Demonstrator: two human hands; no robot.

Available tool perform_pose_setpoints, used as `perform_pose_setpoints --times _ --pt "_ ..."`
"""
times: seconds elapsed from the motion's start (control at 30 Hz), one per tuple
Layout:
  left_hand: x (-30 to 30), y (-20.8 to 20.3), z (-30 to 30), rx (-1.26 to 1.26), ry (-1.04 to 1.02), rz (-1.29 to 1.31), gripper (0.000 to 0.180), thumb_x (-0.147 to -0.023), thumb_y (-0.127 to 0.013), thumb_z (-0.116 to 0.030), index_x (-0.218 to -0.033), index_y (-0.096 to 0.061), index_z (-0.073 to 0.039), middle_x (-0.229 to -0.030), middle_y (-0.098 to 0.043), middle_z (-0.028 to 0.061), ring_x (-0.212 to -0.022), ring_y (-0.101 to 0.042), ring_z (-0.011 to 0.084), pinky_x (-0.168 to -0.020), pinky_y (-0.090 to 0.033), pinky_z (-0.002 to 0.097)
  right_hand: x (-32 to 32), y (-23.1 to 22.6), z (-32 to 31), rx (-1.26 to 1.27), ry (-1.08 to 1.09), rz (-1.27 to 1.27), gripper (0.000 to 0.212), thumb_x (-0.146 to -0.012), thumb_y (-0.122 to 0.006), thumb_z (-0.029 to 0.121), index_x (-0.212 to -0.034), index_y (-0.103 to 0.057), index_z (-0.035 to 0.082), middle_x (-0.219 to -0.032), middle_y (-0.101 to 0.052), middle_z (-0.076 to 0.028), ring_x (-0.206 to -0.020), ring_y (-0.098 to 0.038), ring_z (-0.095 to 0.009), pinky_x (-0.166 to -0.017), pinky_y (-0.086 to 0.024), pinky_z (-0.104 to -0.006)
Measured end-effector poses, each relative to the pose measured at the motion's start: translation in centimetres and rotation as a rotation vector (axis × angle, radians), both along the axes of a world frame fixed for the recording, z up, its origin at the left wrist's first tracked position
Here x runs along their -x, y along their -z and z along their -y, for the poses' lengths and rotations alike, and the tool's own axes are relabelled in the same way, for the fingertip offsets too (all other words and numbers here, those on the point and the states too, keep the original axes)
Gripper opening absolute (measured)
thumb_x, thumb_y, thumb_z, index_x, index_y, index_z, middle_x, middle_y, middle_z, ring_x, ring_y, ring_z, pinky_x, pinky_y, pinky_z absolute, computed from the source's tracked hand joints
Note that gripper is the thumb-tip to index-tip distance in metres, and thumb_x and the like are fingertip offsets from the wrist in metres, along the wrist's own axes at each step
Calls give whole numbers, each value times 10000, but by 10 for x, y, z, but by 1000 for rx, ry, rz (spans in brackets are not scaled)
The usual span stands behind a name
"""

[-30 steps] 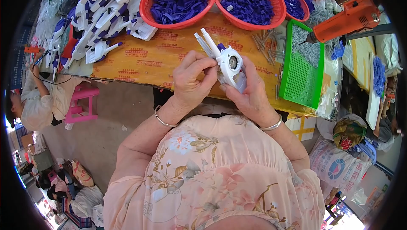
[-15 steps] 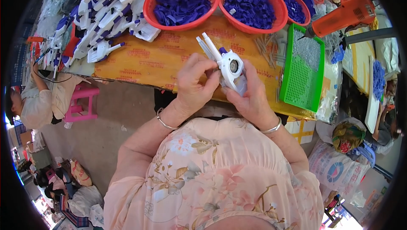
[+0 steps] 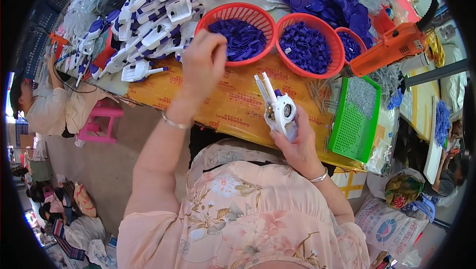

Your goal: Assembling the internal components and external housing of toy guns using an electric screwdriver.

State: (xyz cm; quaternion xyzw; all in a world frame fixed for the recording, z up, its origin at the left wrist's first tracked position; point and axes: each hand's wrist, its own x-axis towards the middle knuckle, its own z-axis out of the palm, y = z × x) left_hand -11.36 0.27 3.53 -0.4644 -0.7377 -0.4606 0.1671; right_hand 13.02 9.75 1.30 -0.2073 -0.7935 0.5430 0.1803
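Observation:
My right hand (image 3: 300, 146) grips a white plastic housing (image 3: 284, 111) above the near part of the table. The housing has a round dark-centred part, a bit of purple at its top and two long pale prongs pointing away from me. Its near end is partly hidden by my fingers. My left hand (image 3: 202, 63) is raised at the left side of a red basket (image 3: 197, 25) of flat purple pieces (image 3: 238, 38). Motion blurs this hand, and its fingertips do not show well enough to tell whether they hold anything.
Right of it stand another red basket (image 3: 342, 53) of small purple parts and a green tray (image 3: 369, 137) of small metal pieces. An orange power tool (image 3: 384, 53) hangs above the tray. White and purple housings (image 3: 148, 26) are heaped at left, near a seated person (image 3: 42, 105).
My left hand has let go of the white housing and moved up and left to the red basket. My right hand still holds the housing, now lower in view. The whole view has shifted.

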Motion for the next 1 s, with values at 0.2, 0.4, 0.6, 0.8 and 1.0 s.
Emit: perform_pose_setpoints --times 0.2,0.4,0.6,0.8,1.0 --pt "57 -6 -23 462 35 -88 89 -756 -578 -66 -799 -651 -40 -815 -610 148 -808 -593 329 -719 -476 409 2 3 -1 -6 -4 -18 623 -724 -690 61 -1264 -383 9 -1070 -560 -151 -988 -561 -260 -852 -447 -342" --pt "42 -4 -58 676 161 -69 119 -709 -590 -62 -796 -668 -41 -871 -641 151 -844 -618 328 -735 -492 431 1 3 -2 -29 -5 11 596 -740 -665 30 -1261 -377 -12 -1087 -554 -131 -997 -527 -180 -863 -420 -290" --pt "42 9 -82 917 93 -95 178 -710 -575 -24 -869 -656 -18 -905 -647 189 -904 -621 335 -758 -506 435 1 2 -2 -52 -13 -14 610 -709 -706 62 -1235 -401 5 -1077 -544 -165 -1002 -554 -282 -850 -447 -352" --pt "50 4 -76 811 129 -56 242 -696 -575 -10 -923 -656 -29 -932 -644 196 -942 -611 339 -794 -492 432 -2 7 1 -92 11 -46 602 -709 -706 62 -1227 -406 5 -1059 -546 -189 -982 -561 -314 -835 -451 -360" --pt "51 -7 -56 454 173 17 346 -680 -547 -60 -1016 -620 -21 -921 -639 202 -885 -614 343 -793 -486 410 -1 11 -5 -76 -21 -77 561 -746 -662 49 -1240 -402 -6 -1058 -562 -110 -968 -536 -170 -848 -429 -290"
